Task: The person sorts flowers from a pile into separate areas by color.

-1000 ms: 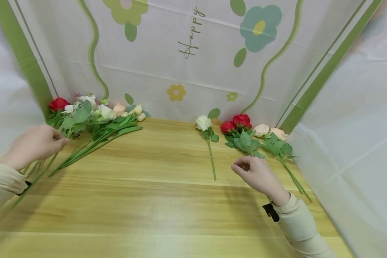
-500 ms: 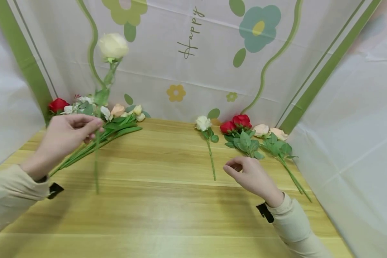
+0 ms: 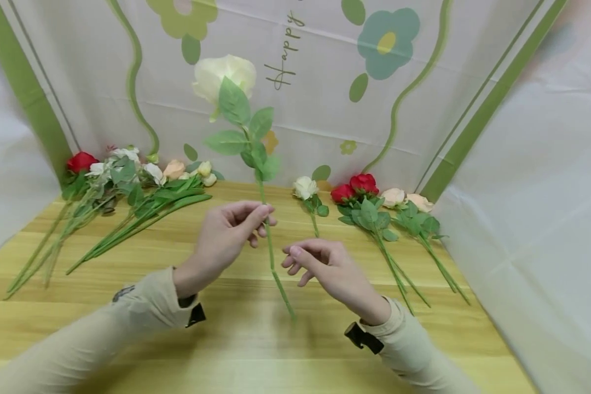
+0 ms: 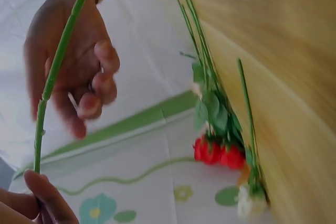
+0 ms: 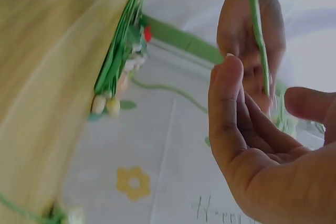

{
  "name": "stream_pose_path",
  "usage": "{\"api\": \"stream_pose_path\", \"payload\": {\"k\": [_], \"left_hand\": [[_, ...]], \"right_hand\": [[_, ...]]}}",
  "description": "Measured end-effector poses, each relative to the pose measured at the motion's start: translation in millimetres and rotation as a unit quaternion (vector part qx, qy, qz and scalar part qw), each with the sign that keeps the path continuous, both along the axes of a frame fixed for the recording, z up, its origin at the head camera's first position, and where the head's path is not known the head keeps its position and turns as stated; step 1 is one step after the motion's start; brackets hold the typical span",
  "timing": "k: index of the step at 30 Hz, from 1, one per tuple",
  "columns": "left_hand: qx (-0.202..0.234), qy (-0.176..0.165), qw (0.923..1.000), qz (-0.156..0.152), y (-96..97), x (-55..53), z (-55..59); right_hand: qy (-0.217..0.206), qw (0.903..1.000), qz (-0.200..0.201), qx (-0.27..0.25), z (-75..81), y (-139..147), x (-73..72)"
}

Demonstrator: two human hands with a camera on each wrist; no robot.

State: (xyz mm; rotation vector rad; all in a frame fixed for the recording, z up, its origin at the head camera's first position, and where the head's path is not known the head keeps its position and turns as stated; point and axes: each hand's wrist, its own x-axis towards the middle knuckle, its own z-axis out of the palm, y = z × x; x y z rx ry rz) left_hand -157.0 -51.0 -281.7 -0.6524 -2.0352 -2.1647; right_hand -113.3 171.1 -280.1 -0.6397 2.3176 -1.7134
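Note:
My left hand (image 3: 226, 241) pinches the green stem of a white rose (image 3: 225, 76) between thumb and fingers, and holds it up over the middle of the table. Its bloom is at the top, with green leaves below, and the stem's lower end slants to the right. My right hand (image 3: 327, 268) is just right of the stem, fingers loosely bent and nothing between them. In the left wrist view the stem (image 4: 63, 45) crosses in front of the right hand (image 4: 79, 61). The right wrist view shows a gap between the right thumb and fingers (image 5: 226, 108).
Another white rose (image 3: 306, 187) lies behind my right hand. Right of it are red roses (image 3: 363, 184) and peach roses (image 3: 418, 202). On the left lies a pile of mixed flowers (image 3: 128, 169) with long stems. A printed cloth (image 3: 320, 115) hangs behind the wooden table (image 3: 226, 355).
My left hand has lifted the white rose from the left pile and carried it right to the middle. My right hand has moved left towards the stem.

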Motion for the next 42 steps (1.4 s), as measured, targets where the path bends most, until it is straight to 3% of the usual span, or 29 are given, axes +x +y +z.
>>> {"api": "stream_pose_path", "payload": {"k": [7, 14, 17, 21, 25, 29, 33, 39, 42], "left_hand": [[0.037, 0.002, 0.9992, -0.015, 18.1, -0.9, -12.2], [0.016, -0.007, 0.9987, -0.049, 16.8, -1.6, -16.3], [-0.019, -0.021, 0.9973, -0.068, 14.6, -3.0, -16.3], [-0.064, -0.052, 0.9932, -0.083, 8.8, -7.7, -17.7], [-0.103, -0.077, 0.9871, -0.095, 0.1, -11.0, -22.1], [-0.127, -0.09, 0.9815, -0.111, -6.6, -13.8, -26.5], [-0.137, -0.096, 0.9778, -0.127, -11.6, -14.8, -28.0], [-0.16, -0.087, 0.971, -0.155, -15.4, -16.0, -27.8], [-0.173, -0.084, 0.9658, -0.174, -16.5, -15.8, -28.4]], "right_hand": [[-0.042, 0.997, 0.053, -0.037, -5.1, -12, 2.0], [-0.043, 0.9945, 0.077, -0.056, -10.8, -9, 1.5], [-0.02, 0.9976, 0.061, -0.028, -13.5, -5, -2.6], [0.049, 0.9966, -0.002, 0.066, -18.5, 6, -18.7], [0.092, 0.9783, -0.072, 0.171, -28.2, 21, -40.5], [0.108, 0.9551, -0.111, 0.253, -37.9, 35, -58.4], [0.123, 0.939, -0.117, 0.299, -45.0, 43, -69.3], [0.142, 0.9109, -0.122, 0.368, -49.6, 44, -73.3], [0.143, 0.9033, -0.116, 0.388, -51.6, 42, -74.9]]}}
